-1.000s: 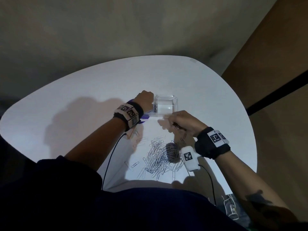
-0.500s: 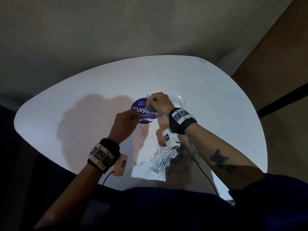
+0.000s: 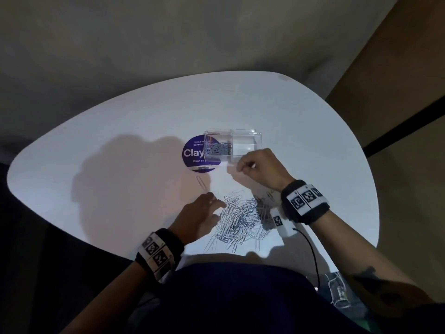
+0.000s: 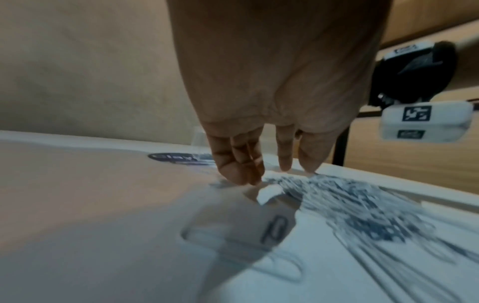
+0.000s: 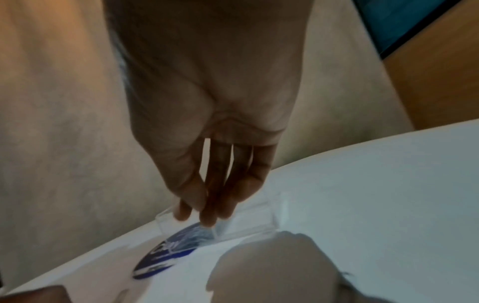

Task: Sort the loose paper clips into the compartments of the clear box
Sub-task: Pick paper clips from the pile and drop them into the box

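Note:
The clear box [image 3: 246, 136] stands on the white table [image 3: 120, 145]; its left compartment holds a heap of paper clips [image 3: 218, 149], while nothing shows in the right one. A pile of loose clips [image 3: 243, 215] lies near the front edge. My left hand [image 3: 212, 206] is open, with straight fingertips [image 4: 241, 176] touching the table at the pile's [image 4: 350, 196] left edge. My right hand [image 3: 243, 166] hovers just in front of the box [image 5: 249, 225]. Its fingers [image 5: 220, 201] hang straight and loose, and I see nothing in them.
A round purple sticker [image 3: 195, 154] lies partly under the box's left end, also seen as the sticker [image 5: 166, 252]. One single clip [image 3: 201, 183] lies apart, left of the pile. A wooden wall [image 3: 397, 68] rises at the right. A black cable [image 3: 313, 256] runs from my right wrist.
My right hand has pulled back from over the box's left compartment towards its front right. My left hand has moved from beside the sticker down to the pile's left edge.

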Demonstrator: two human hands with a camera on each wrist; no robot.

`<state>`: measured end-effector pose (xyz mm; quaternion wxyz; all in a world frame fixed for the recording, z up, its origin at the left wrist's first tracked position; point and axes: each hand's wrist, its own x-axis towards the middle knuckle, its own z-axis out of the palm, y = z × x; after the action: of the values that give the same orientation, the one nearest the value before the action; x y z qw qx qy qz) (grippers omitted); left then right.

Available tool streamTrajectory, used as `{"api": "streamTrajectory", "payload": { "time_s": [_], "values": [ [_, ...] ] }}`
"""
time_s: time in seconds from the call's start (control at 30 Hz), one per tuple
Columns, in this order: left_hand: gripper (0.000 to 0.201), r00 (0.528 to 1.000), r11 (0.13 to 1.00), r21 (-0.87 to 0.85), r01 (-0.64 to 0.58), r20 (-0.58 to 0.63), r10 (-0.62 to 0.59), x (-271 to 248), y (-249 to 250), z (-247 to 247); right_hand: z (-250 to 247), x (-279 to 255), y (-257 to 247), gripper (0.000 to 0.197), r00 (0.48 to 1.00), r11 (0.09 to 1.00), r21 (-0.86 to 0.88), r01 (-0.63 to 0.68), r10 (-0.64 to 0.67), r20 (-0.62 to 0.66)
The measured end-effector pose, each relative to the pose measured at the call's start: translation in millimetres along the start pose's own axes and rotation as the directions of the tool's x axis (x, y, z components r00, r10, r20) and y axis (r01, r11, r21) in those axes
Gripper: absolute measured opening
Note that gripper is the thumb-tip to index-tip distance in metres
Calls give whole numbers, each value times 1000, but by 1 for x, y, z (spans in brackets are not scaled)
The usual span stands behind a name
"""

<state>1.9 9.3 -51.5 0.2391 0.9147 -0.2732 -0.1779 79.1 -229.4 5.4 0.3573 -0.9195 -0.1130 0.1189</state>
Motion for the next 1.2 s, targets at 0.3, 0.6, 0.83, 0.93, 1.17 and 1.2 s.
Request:
{"api": "streamTrajectory", "payload": {
  "time_s": [0.3, 0.6, 0.83, 0.93, 1.17, 1.2],
  "values": [
    [22, 991, 998, -33, 52, -118, -56, 18, 0, 22, -10, -80, 62, 28, 975, 976, -144, -161, 181, 133],
    [11, 957, 985, 48, 165, -251, -147, 21, -15, 3, 4, -117, 84, 17, 927, 935, -193, -297, 331, 176],
    [21, 984, 994, 110, -13, -177, 33, 24, 5, 9, 28, -120, 74, 25, 955, 949, -209, -235, 265, 130],
    [24, 987, 990, 134, 40, -163, -18, 32, 11, 15, 28, -116, 72, 23, 963, 953, -216, -213, 242, 120],
    [9, 982, 995, 64, 76, -175, -64, 37, 8, 14, 30, -115, 66, 20, 970, 964, -180, -198, 219, 108],
    [14, 982, 996, -11, 90, -168, -90, 37, 6, 11, 29, -116, 66, 20, 970, 969, -130, -211, 224, 96]
  ]
}}
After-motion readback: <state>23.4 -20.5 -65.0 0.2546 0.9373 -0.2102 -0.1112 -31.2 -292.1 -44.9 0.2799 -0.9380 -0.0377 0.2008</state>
